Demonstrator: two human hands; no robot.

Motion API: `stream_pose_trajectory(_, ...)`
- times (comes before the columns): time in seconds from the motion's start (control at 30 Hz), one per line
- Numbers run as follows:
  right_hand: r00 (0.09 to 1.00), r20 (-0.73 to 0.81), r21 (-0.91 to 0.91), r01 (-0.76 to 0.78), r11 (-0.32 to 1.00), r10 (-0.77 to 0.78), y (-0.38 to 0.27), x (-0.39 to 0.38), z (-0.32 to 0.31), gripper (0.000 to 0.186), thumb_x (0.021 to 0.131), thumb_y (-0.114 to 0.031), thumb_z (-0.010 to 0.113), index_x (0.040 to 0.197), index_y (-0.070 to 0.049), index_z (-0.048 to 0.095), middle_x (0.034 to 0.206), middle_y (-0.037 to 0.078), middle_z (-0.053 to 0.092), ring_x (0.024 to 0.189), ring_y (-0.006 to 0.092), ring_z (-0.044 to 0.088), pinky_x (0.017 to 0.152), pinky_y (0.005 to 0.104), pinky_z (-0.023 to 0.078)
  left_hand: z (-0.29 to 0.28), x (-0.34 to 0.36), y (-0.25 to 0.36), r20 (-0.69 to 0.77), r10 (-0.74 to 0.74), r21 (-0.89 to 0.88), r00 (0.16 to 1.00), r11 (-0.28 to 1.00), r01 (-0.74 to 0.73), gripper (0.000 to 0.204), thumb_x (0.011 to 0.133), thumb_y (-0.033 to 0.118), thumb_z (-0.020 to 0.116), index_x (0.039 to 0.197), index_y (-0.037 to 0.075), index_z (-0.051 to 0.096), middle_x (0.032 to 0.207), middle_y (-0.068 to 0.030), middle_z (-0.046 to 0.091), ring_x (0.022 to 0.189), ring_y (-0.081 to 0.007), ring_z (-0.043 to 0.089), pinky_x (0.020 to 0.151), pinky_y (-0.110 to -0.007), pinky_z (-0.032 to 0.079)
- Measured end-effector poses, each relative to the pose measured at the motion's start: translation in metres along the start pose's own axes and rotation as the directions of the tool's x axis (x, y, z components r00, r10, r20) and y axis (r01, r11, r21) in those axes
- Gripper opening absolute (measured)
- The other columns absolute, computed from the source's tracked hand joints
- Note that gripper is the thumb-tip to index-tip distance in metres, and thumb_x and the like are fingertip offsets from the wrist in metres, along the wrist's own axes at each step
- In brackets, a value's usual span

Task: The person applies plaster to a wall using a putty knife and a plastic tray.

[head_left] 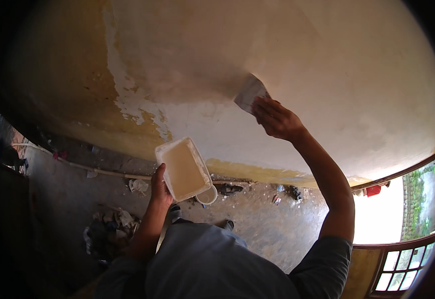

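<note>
right hand (276, 118) raised, arm outstretched, left hand (160, 188) gripping (lower)

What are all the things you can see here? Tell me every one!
Wall: one, white plaster above, yellow patches at left and along the bottom.
Scraper blade: one, whitish, flat against the wall, under the right hand.
Tray: one, white, rectangular, pale cream inside, held up in front of the wall.
Bucket: one, white, on the floor just below the tray.
Floor: one, grey, speckled with white bits.
Rag pile: one, dark and white, on the floor at left.
Pipe: one, pale, lying along the wall's foot.
Window: one, brown frame, lower right.
Left hand: one, gripping the tray's edge.
Right hand: one, pressing the scraper blade.
</note>
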State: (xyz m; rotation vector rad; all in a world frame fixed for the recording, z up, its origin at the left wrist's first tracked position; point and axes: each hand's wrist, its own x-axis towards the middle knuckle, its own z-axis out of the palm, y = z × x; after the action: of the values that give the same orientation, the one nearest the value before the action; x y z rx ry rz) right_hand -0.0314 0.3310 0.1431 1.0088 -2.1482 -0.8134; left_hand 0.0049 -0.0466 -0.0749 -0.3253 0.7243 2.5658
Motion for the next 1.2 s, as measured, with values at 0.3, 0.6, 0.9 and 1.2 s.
stream_pose_trajectory(0.3, 0.991, -0.136, -0.138, -0.023, 0.990, 0.004, 0.023, 0.046, -0.069, 0.028, 0.087, -0.027, 0.070, 0.115, -0.024, 0.071, 0.124, -0.007, 0.067, 0.124, 0.0152, 0.058, 0.116, 0.0493, 0.032, 0.022, -0.005, 0.001, -0.038, -0.027, 0.041, 0.999, 0.999, 0.028, 0.062, 0.089, 0.038, 0.067, 0.134, 0.000, 0.047, 0.123, -0.0158, 0.060, 0.114, -0.0289, 0.061, 0.097, -0.046, 0.052)
stream_pose_trajectory(0.6, 0.968, -0.163, -0.182, -0.218, 0.959, 0.189, 0.057, -0.061, -0.048, 0.011, 0.088, -0.011, 0.067, 0.098, -0.011, 0.070, 0.107, 0.001, 0.072, 0.112, 0.0197, 0.066, 0.104, 0.0451, 0.047, 0.028, -0.002, -0.009, -0.038, -0.043, 0.035, 0.998, 0.998, 0.045, 0.059, 0.091, 0.036, 0.063, 0.134, -0.001, 0.048, 0.123, -0.0164, 0.060, 0.113, -0.0288, 0.062, 0.096, -0.045, 0.053)
stream_pose_trajectory(0.9, 0.951, -0.299, -0.100, -0.110, 0.989, 0.076, 0.055, 0.077, -0.032, 0.027, 0.085, -0.017, 0.068, 0.112, -0.020, 0.073, 0.124, -0.008, 0.066, 0.124, 0.0151, 0.058, 0.109, 0.0426, 0.042, 0.034, 0.008, -0.014, -0.037, -0.060, 0.029, 0.998, 0.998, 0.061, 0.057, 0.091, 0.036, 0.064, 0.132, 0.000, 0.049, 0.123, -0.0159, 0.061, 0.112, -0.0282, 0.062, 0.095, -0.044, 0.053)
stream_pose_trajectory(1.2, 0.944, -0.172, -0.218, -0.316, 0.923, 0.283, 0.029, -0.113, -0.047, 0.020, 0.089, -0.021, 0.068, 0.107, -0.023, 0.076, 0.117, -0.006, 0.071, 0.123, 0.0203, 0.060, 0.115, 0.0536, 0.027, 0.020, 0.007, -0.013, 0.027, -0.115, -0.046, 0.993, 0.992, 0.116, 0.058, 0.091, 0.034, 0.065, 0.135, 0.001, 0.047, 0.125, -0.0152, 0.060, 0.115, -0.0288, 0.061, 0.096, -0.044, 0.053)
